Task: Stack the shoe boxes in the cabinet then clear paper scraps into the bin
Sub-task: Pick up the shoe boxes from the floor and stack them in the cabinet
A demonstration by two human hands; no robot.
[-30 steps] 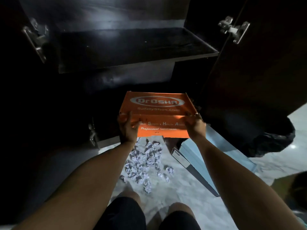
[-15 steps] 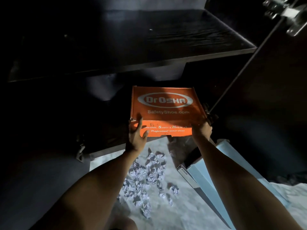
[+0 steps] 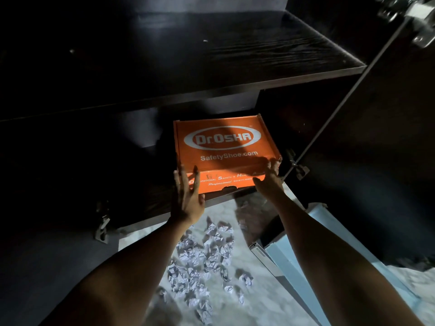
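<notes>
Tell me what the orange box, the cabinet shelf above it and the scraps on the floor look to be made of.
Orange box: printed cardboard, matte; folded edges and a tab notch at its front.
Cabinet shelf: dark wood or wood-look laminate, slight sheen; grain lines show, so either is possible.
Scraps: white paper, crumpled into creased balls.

A pale marbled stone floor (image 3: pixel 270 304) spreads below. On it, toward the right, lies a long light-blue flat panel (image 3: pixel 329 262) with a white end edge. Above the panel, near the top right corner, a silver metal door hinge (image 3: pixel 421 22) shows, blurred.
</notes>
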